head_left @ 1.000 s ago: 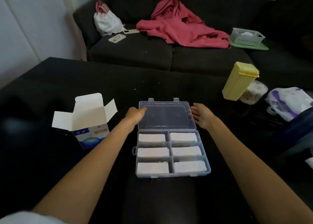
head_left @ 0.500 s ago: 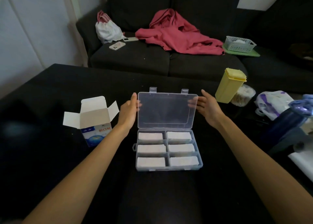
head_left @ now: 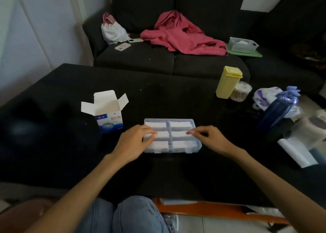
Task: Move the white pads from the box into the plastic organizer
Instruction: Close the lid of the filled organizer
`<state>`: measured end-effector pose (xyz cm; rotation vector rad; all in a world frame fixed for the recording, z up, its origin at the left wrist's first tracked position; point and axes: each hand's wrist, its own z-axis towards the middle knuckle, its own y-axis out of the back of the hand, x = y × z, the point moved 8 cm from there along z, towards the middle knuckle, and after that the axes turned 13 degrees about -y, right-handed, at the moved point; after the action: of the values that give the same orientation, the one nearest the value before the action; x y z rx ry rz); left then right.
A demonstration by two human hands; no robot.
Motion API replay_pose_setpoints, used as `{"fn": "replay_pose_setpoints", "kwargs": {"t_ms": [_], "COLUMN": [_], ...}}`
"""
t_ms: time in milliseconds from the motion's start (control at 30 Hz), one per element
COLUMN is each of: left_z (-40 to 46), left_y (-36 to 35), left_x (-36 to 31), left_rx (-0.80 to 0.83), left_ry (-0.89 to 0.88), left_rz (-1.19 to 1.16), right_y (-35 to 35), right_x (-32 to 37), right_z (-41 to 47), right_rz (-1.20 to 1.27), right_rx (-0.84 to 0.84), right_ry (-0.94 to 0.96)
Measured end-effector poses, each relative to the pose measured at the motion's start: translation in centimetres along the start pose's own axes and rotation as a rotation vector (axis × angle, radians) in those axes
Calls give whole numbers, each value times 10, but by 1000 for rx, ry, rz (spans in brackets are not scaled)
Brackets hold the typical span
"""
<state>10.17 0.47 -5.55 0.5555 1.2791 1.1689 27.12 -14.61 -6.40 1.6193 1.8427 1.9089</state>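
The clear plastic organizer (head_left: pixel 169 150) lies on the black table in front of me with its lid down. White pads (head_left: pixel 180 124) show through the lid, one in each compartment. My left hand (head_left: pixel 135 142) rests on the lid's left side with bent fingers, fingertips on top. My right hand (head_left: pixel 209 139) does the same on the right side. The blue and white cardboard box (head_left: pixel 108 112) stands to the left of the organizer with its flaps open; its inside is hidden from here.
A yellow lidded container (head_left: pixel 227 82) and a round clear tub (head_left: pixel 240 91) stand at the back right. A blue bottle (head_left: pixel 277 113), plastic bags and white paper crowd the right edge. Behind the table a dark sofa (head_left: pixel 137 60) holds a red garment, phones and a basket.
The organizer's lid went from lying flat open, to upright between my hands, to down over the pads. Both hands followed it toward me and now rest on top.
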Motion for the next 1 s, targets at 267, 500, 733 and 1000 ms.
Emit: {"fn": "replay_pose_setpoints", "kwargs": {"t_ms": [267, 500, 733, 1000], "left_z": [-20, -17, -10, -11], "left_y": [-28, -33, -35, -38], "left_x": [-14, -13, -12, -16], "left_rx": [150, 140, 175, 236], "left_ry": [-142, -109, -126, -176], "left_rz": [165, 134, 232, 292], "right_y": [-29, -31, -27, -32], "right_x": [-18, -20, -11, -16], "right_z": [-23, -20, -8, -4], "right_rz": [-332, -362, -393, -535], "right_rx": [-138, -232, -194, -179], "right_ry": [195, 225, 214, 190]}}
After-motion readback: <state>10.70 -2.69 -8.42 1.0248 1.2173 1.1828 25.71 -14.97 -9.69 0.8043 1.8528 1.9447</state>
